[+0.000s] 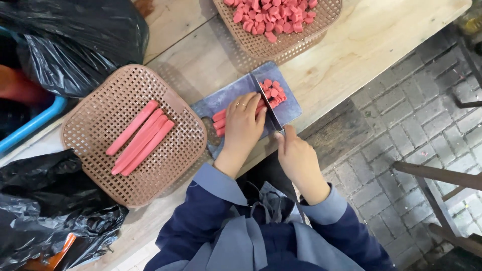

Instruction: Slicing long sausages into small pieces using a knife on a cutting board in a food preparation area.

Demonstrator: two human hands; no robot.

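Note:
My left hand [243,125] presses down on several pink sausages [219,120] lying on a grey cutting board [228,95]. My right hand [298,160] grips a knife [267,103] whose blade stands across the sausages just past my left fingertips. Cut pink slices [273,93] lie piled on the board beyond the blade. A ring sits on one finger of my left hand.
A brown woven basket [100,105] on the left holds several whole sausages [140,138]. A second basket [261,47] at the top holds many cut slices [273,15]. Black plastic bags [70,45] lie at left, the wooden table edge runs diagonally, brick paving lies to the right.

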